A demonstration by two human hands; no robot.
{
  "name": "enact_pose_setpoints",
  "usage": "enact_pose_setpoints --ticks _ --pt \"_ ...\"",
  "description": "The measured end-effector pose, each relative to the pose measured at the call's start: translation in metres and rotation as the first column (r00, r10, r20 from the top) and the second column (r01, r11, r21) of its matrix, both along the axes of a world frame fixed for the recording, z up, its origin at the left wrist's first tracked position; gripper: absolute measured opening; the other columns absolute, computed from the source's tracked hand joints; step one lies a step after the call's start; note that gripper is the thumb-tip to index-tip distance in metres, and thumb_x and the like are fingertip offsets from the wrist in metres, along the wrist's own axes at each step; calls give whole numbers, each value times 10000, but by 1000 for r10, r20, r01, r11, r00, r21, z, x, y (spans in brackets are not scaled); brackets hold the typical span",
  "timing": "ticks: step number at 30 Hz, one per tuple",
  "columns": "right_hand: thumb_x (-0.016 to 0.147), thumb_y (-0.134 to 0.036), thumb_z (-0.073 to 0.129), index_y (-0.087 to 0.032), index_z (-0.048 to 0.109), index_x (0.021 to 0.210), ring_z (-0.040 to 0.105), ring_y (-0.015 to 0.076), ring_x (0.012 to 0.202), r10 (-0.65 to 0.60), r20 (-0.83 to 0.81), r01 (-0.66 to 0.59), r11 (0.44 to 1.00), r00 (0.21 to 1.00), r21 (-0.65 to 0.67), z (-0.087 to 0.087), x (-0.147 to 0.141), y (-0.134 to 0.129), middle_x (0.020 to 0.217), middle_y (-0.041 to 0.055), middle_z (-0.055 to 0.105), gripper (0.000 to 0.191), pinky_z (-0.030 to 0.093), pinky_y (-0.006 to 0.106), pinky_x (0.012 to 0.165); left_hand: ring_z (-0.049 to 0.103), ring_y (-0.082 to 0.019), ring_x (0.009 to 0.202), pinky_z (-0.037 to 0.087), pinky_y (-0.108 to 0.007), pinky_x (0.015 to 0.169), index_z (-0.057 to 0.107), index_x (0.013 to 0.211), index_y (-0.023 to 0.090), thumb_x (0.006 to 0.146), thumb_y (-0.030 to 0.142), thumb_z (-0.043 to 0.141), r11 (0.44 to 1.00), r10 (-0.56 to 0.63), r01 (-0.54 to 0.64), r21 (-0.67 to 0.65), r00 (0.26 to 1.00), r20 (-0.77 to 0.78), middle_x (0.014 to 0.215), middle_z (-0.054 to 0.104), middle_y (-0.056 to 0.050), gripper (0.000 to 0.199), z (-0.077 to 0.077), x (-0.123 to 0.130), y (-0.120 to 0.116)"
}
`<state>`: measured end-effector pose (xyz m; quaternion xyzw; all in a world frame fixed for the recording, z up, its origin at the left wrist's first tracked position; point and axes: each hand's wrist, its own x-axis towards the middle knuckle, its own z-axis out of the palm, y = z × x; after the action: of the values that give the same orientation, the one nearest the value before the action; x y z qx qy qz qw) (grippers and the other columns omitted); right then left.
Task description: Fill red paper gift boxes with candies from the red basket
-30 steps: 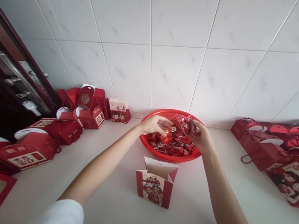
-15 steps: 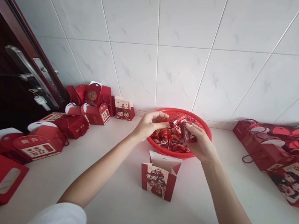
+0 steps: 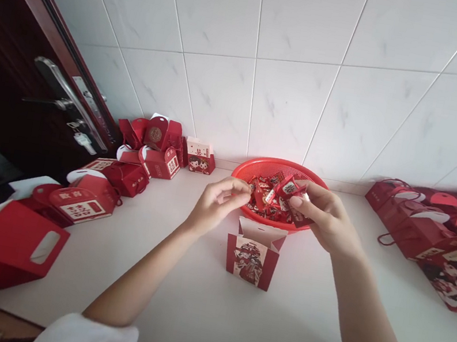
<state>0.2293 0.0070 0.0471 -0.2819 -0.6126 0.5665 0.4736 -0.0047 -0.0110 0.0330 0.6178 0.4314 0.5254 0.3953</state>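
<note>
On the bench (image 3: 197, 306), with room to either side of the open carton (image 3: 251, 263), just before the red basket (image 3: 251, 166). Farther, pinching wrapped candies (image 3: 289, 190) in the right hand (image 3: 331, 218) over its rim; pressing the left hand's (image 3: 216, 204) thumb and fingertips together near the left edge.

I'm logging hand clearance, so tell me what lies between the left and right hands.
In the head view, wrapped sweets in the red basket lie between left hand and right hand.

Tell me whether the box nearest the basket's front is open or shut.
Open: the top of the box gapes, its flaps apart and its pale inside showing.
</note>
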Motion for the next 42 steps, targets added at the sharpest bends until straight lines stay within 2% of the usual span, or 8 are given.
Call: enact_pose_setpoints --ticks 5,13,21,27,32,35,38,42 --pt "820 -443 777 -226 717 908 463 130 547 122 208 -135 990 971 48 9 11 -7 646 -15 545 242 379 269 500 661 -250 1078 516 -357 974 806 907 227 901 441 659 996 -93 89 -28 936 -340 1117 714 -78 260 -19 -12 -21" --pt "918 -419 669 -194 726 961 501 114 572 203 425 -289 946 882 147 11 2 -14 711 2 605 235 411 244 518 651 -277 1146 496 -377 1007 790 1078 244 845 393 725 977 -179 128 -170 928 -328 1227 708 -82 284 -36 -10 -19" --pt "921 -446 650 -211 656 885 524 138 583 121 337 -175 975 934 137 9 2 -17 693 -2 571 238 417 267 526 592 -276 1226 431 -408 1096 748 1164 227 830 438 751 964 -224 169 -206 932 -286 1290 671 -93 395 -37 -7 -15" --pt "897 -320 638 -232 685 908 525 147 619 -78 523 -112 940 849 321 1 -4 -14 740 5 651 101 378 260 541 590 -285 1246 416 -419 1113 738 1181 257 772 443 803 954 -262 215 -209 936 -236 1326 672 -67 455 -39 -5 -9" --pt "881 -300 634 -234 723 1010 601 172 674 -53 574 -170 929 817 327 -4 -8 -13 842 31 721 170 428 269 570 569 -302 1277 405 -430 1119 743 1163 256 724 439 841 954 -262 217 -206 939 -223 1327 677 -67 486 -39 -6 -8" --pt "891 -328 643 -234 721 1043 584 159 617 -34 550 -163 938 835 307 -5 -7 -12 774 15 698 195 428 269 554 559 -302 1294 390 -429 1133 743 1150 255 712 449 850 952 -256 207 -225 942 -219 1334 668 -69 491 -40 -6 -8" --pt "880 -388 673 -226 713 1064 556 153 557 -71 463 -49 969 883 242 -6 -4 -8 694 1 645 249 431 278 521 564 -297 1289 384 -429 1142 743 1119 240 712 457 849 954 -244 191 -233 943 -225 1304 676 -76 473 -40 -6 -8" --pt "764 -408 803 -214 730 1003 644 206 726 -122 351 45 974 928 221 -8 -5 -5 896 50 703 316 509 310 608 565 -292 1287 388 -431 1142 742 1099 241 717 450 847 952 -245 193 -237 945 -217 1301 675 -77 447 -41 -5 -7"
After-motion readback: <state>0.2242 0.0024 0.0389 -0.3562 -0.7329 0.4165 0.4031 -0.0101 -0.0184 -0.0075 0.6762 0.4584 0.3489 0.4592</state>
